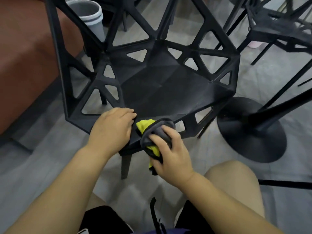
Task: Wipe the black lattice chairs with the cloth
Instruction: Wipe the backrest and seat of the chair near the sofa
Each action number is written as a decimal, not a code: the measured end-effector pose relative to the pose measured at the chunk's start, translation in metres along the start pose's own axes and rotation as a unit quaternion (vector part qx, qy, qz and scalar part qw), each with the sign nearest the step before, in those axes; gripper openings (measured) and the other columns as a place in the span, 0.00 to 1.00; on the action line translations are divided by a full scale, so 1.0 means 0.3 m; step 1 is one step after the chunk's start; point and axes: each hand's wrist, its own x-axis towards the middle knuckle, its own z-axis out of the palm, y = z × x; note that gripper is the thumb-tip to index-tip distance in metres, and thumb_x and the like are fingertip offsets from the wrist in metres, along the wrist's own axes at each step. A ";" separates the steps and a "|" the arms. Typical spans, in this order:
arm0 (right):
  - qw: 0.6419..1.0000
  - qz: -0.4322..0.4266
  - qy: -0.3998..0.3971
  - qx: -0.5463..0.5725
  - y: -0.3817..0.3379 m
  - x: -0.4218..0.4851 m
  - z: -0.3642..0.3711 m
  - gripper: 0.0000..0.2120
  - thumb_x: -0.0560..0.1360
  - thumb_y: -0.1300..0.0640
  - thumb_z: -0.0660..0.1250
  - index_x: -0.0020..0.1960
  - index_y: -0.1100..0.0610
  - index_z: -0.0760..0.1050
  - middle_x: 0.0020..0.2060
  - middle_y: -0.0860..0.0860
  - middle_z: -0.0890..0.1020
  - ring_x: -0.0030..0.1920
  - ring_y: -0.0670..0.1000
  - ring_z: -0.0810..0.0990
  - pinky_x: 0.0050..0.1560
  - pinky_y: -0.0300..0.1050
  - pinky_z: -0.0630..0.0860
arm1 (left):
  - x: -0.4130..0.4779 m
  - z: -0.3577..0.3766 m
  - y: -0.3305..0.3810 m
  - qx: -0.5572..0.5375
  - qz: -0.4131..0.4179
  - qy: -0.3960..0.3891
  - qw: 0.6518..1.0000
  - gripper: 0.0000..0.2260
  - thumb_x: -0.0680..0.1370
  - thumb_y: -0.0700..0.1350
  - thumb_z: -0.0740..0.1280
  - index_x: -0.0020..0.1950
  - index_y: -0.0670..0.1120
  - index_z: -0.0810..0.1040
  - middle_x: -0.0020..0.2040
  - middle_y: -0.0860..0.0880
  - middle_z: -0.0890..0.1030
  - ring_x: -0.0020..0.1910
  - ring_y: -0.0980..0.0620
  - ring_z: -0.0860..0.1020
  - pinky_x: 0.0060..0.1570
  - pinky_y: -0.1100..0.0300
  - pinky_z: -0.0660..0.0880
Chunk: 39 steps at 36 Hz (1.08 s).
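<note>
R hand (170, 149) clutches bunched grey-and-yellow microfibre cloth (152, 132) at front edge of black plastic lattice chair (168, 85); L hand (113, 127) curls over seat rim beside it. Risk: loose wad skips lattice gaps, chair may slide w/ hard push

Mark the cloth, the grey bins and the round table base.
cloth (146, 130), head view, grey outer fold.
grey bins (93, 22), head view, outer wall.
round table base (244, 141), head view, flat disc top.
</note>
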 end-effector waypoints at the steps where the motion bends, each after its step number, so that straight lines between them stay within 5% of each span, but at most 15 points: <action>1: 1.000 -0.009 -0.002 0.002 0.010 0.001 -0.006 0.26 0.66 0.57 0.69 0.63 0.51 0.68 0.64 0.54 0.64 0.62 0.57 0.70 0.56 0.49 0.76 | -0.013 -0.006 -0.006 0.012 0.004 0.005 1.000 0.11 0.71 0.41 0.64 0.50 0.42 0.83 0.50 0.46 0.83 0.48 0.44 0.81 0.46 0.53 0.77; 5: 0.995 0.081 0.063 0.005 0.074 0.027 -0.058 0.25 0.67 0.57 0.72 0.61 0.53 0.68 0.62 0.56 0.64 0.63 0.56 0.67 0.69 0.34 0.60 | -0.054 -0.011 -0.034 0.021 0.011 0.034 0.999 0.10 0.73 0.42 0.65 0.48 0.42 0.84 0.50 0.46 0.84 0.51 0.45 0.81 0.50 0.52 0.76; 10: 0.975 0.188 0.115 -0.003 0.051 0.052 -0.059 0.23 0.71 0.54 0.71 0.63 0.58 0.70 0.62 0.59 0.67 0.62 0.56 0.69 0.65 0.30 0.59 | -0.071 0.001 -0.053 0.048 0.035 0.084 0.995 0.09 0.75 0.42 0.65 0.49 0.43 0.84 0.51 0.47 0.84 0.51 0.43 0.80 0.51 0.51 0.74; 12: 0.977 0.177 0.123 -0.002 0.005 0.051 -0.021 0.23 0.70 0.56 0.72 0.63 0.59 0.71 0.61 0.59 0.66 0.62 0.57 0.68 0.66 0.33 0.61 | -0.072 0.008 -0.059 0.050 0.043 0.094 0.993 0.09 0.74 0.41 0.65 0.49 0.43 0.84 0.52 0.48 0.83 0.50 0.43 0.80 0.51 0.51 0.73; 16: 0.997 0.057 0.052 0.024 -0.111 0.027 0.066 0.25 0.68 0.58 0.70 0.63 0.53 0.69 0.63 0.56 0.65 0.59 0.63 0.72 0.58 0.56 0.74 | -0.070 0.006 -0.065 0.038 0.042 0.087 0.995 0.11 0.70 0.38 0.65 0.49 0.44 0.83 0.52 0.47 0.83 0.50 0.43 0.81 0.50 0.53 0.70; 19: 0.999 -0.041 -0.010 0.023 -0.148 0.021 0.087 0.24 0.68 0.57 0.65 0.64 0.52 0.67 0.63 0.55 0.65 0.52 0.66 0.76 0.49 0.58 0.78 | -0.072 -0.006 -0.066 0.034 0.051 0.073 0.995 0.13 0.67 0.40 0.67 0.50 0.43 0.83 0.52 0.46 0.83 0.50 0.43 0.81 0.50 0.53 0.70; 22: 0.997 -0.072 -0.009 0.011 -0.062 0.039 0.038 0.25 0.66 0.59 0.65 0.63 0.53 0.68 0.63 0.56 0.66 0.57 0.64 0.74 0.58 0.55 0.74 | -0.073 -0.014 -0.060 0.030 0.038 0.069 0.996 0.14 0.69 0.38 0.62 0.50 0.42 0.83 0.52 0.45 0.83 0.51 0.43 0.81 0.51 0.52 0.74; 26: 0.992 0.090 0.085 0.005 0.135 0.075 -0.094 0.21 0.69 0.57 0.67 0.62 0.58 0.71 0.60 0.57 0.67 0.61 0.55 0.69 0.67 0.37 0.64 | -0.068 -0.017 -0.044 0.031 0.006 0.063 0.998 0.13 0.71 0.38 0.62 0.49 0.42 0.84 0.50 0.46 0.84 0.50 0.44 0.81 0.51 0.50 0.75; 29: 0.959 0.235 0.153 0.047 0.214 0.116 -0.165 0.21 0.74 0.56 0.68 0.65 0.61 0.71 0.57 0.53 0.66 0.54 0.42 0.68 0.58 0.23 0.61 | -0.050 -0.017 -0.017 0.028 -0.036 0.057 0.997 0.08 0.71 0.38 0.66 0.46 0.42 0.84 0.48 0.46 0.84 0.48 0.43 0.81 0.49 0.50 0.73; 32: 0.924 0.322 0.191 0.072 0.235 0.144 -0.160 0.22 0.75 0.57 0.68 0.67 0.58 0.70 0.58 0.49 0.65 0.53 0.41 0.68 0.54 0.24 0.61 | -0.020 -0.009 0.029 0.015 -0.078 0.036 0.996 0.06 0.72 0.39 0.70 0.47 0.41 0.83 0.47 0.45 0.83 0.48 0.41 0.79 0.49 0.49 0.73; 35: 0.954 0.236 0.180 0.044 0.196 0.115 -0.133 0.22 0.72 0.56 0.69 0.64 0.60 0.73 0.59 0.51 0.67 0.59 0.50 0.71 0.62 0.31 0.64 | 0.018 0.007 0.095 -0.018 -0.072 0.019 0.997 0.08 0.73 0.41 0.70 0.50 0.40 0.82 0.49 0.44 0.81 0.51 0.41 0.77 0.51 0.48 0.73; 39: 0.999 0.017 0.036 -0.002 0.215 0.084 -0.158 0.21 0.70 0.55 0.67 0.62 0.60 0.75 0.62 0.56 0.67 0.62 0.57 0.70 0.66 0.42 0.67 | 0.083 0.027 0.197 -0.074 -0.085 -0.019 0.993 0.13 0.78 0.46 0.64 0.61 0.43 0.78 0.60 0.47 0.76 0.61 0.44 0.71 0.57 0.51 0.69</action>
